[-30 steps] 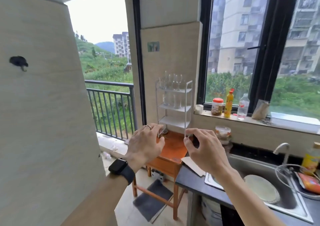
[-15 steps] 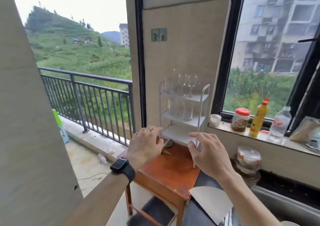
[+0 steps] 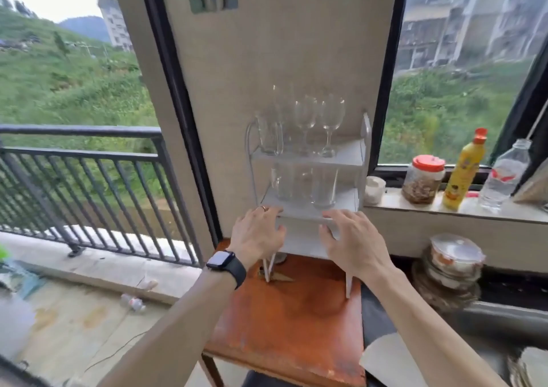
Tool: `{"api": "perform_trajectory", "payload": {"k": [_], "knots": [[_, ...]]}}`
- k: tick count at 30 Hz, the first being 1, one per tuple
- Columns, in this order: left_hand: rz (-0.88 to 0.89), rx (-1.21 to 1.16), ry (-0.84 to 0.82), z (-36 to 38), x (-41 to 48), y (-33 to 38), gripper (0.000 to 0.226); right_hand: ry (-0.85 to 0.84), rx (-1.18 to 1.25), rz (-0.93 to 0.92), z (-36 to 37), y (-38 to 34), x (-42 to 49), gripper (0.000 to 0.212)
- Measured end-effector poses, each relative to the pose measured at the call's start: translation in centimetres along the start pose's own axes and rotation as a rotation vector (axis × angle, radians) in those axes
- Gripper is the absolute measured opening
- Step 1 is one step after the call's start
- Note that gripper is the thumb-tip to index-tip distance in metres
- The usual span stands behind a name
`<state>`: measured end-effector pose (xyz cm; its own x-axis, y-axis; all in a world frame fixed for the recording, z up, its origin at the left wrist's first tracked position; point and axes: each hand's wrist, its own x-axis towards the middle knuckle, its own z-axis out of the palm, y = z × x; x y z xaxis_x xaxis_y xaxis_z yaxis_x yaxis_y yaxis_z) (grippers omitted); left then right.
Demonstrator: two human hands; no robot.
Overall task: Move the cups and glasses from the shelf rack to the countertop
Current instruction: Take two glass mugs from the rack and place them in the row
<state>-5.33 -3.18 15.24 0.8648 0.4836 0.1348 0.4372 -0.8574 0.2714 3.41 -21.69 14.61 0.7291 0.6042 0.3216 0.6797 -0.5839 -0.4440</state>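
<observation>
A white three-tier shelf rack stands on an orange wooden table against the wall. Its top tier carries a glass mug and two stemmed wine glasses. Clear tumblers stand on the middle tier. My left hand, with a ring and a black watch, hovers with spread fingers before the rack's lower left edge. Level with it, my right hand is spread before the lower right edge. Neither hand holds anything. A strip of dark countertop shows to the right of the table.
On the window sill to the right stand a small white cup, a red-lidded jar, a yellow bottle and a clear water bottle. Stacked lidded bowls sit below the sill. A balcony railing is on the left.
The view has closed in on the rack. Both hands have moved forward to its lower tier and their fingers have spread.
</observation>
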Motion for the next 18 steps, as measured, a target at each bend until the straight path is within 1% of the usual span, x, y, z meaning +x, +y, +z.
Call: {"api": "perform_trajectory", "payload": {"k": [4,6,8,10,12,14,16,18], "knots": [[0.026,0.066,0.015,1.1,4.2,-2.2,0.047,0.001,-0.031,0.106,2.6,-0.7,4.2,0.038],[0.020,0.039,0.002,1.7,5.7,-2.9,0.048,-0.015,-0.004,0.156,3.9,-1.0,5.8,0.039],[-0.017,-0.024,-0.008,2.1,7.4,-3.2,0.051,-0.030,0.080,0.209,5.3,-1.1,7.4,0.042],[-0.059,-0.124,-0.027,2.6,8.8,-3.2,0.058,-0.025,0.221,0.269,6.5,-1.1,9.2,0.045],[-0.114,-0.285,-0.053,3.2,10.1,-3.0,0.062,-0.034,0.376,0.331,7.1,-1.5,10.9,0.050],[-0.170,-0.441,-0.068,3.5,11.4,-2.9,0.063,-0.061,0.509,0.341,7.7,-1.9,12.4,0.055],[-0.203,-0.561,-0.061,3.6,12.5,-2.8,0.056,-0.099,0.577,0.340,8.5,-2.3,13.6,0.055],[-0.212,-0.645,-0.038,3.6,13.5,-2.7,0.045,-0.095,0.623,0.372,9.2,-2.5,14.6,0.049]]}}
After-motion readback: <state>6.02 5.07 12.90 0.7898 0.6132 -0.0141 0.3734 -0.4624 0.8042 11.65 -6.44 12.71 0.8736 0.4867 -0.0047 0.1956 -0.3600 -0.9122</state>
